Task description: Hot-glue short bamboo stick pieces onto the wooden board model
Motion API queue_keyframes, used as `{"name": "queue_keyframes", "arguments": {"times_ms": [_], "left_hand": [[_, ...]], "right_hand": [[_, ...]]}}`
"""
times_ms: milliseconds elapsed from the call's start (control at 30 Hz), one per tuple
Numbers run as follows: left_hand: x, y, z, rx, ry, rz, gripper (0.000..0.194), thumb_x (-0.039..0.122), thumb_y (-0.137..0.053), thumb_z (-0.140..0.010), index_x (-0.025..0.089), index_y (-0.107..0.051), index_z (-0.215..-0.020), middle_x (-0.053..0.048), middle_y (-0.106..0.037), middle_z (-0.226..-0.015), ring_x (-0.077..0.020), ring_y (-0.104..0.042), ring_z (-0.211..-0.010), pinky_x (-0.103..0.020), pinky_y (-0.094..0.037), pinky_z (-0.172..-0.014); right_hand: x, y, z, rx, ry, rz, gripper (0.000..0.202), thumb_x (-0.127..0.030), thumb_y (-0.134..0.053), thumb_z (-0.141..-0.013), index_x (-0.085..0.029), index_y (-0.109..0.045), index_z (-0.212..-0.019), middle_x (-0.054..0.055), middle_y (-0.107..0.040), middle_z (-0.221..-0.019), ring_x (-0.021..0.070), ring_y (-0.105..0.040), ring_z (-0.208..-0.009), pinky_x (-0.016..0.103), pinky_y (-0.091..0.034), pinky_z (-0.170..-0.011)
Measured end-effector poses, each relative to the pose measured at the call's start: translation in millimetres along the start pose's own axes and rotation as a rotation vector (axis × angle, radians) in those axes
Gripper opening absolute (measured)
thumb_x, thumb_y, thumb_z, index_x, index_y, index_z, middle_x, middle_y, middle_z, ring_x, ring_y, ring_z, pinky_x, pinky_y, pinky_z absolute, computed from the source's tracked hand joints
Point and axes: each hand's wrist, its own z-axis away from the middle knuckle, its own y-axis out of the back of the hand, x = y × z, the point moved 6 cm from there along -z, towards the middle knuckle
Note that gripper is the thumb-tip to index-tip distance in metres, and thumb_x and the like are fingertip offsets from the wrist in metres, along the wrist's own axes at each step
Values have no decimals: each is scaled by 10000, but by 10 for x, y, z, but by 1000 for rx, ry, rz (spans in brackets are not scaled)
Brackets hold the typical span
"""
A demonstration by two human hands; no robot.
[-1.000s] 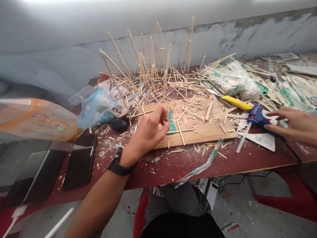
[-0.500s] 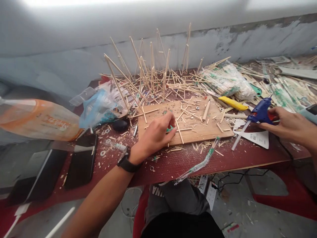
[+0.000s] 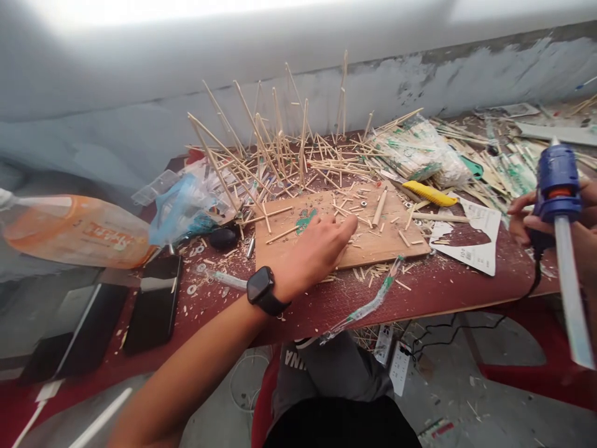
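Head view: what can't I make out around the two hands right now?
- Left hand: fingertips lie on the wooden board among wood sticks; whether they pinch one is hidden by the hand itself.
- Right hand: partly cut off by the frame's right edge and covered by the blue glue gun; trigger finger unseen.
- Glue stick: motion-blurred.
- Bottle: label blurred, unreadable.
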Motion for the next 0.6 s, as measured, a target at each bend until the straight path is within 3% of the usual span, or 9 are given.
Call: {"name": "queue_keyframes", "arguments": {"times_ms": [67,100,267,400,500,600], "left_hand": [[13,-14,-62,-5,4,-37,191,24,-512,-1001,171,-603,-1081,-90,-744,-916,-220,-636,-824,-357,-425,-775],[14,-24,-88,-5,5,-38,202,15,-509,-996,170,-606,-1081,-91,-748,-919,-221,-637,-825,-362,-429,-784],[-52,-41,-148,38,-4,122,253,7,-521,-964,167,-597,-1145,-88,-758,-987,-228,-667,-900,-368,-453,-811],[-79,-50,-135,17,-16,155,198,78,-581,-972,172,-583,-1146,-85,-765,-1010,-247,-680,-966,-392,-464,-861],[-54,-82,-123,-48,2,102,198,37,-515,-977,169,-586,-1107,-95,-770,-1006,-245,-682,-947,-409,-457,-867],[-22,-83,-115,-22,-17,108,270,-13,-491,-938,184,-585,-1098,-84,-774,-1025,-229,-675,-936,-407,-447,-865]], "right_hand": [[-28,-108,22,-90,-91,-315,656,-542,-997,-564,-281,-512,-919,39,-614,-889,152,-554,-550,403,-430,-515],[-44,-164,28,-130,-125,-414,659,-458,-1029,-520,-276,-528,-909,28,-609,-875,143,-544,-538,387,-400,-499],[-185,-422,25,-315,-86,-608,525,-422,-1015,-656,-242,-595,-915,21,-646,-869,99,-526,-481,362,-400,-464],[-275,-604,9,-433,-17,-586,547,-486,-1010,-687,-251,-580,-930,10,-657,-858,100,-550,-492,333,-444,-450],[-306,-728,-6,-508,24,-542,510,-544,-959,-747,-265,-570,-924,9,-656,-855,107,-541,-502,322,-427,-435],[-314,-823,-21,-543,62,-528,517,-543,-965,-740,-289,-564,-946,-4,-664,-852,126,-537,-522,330,-425,-440]]}}
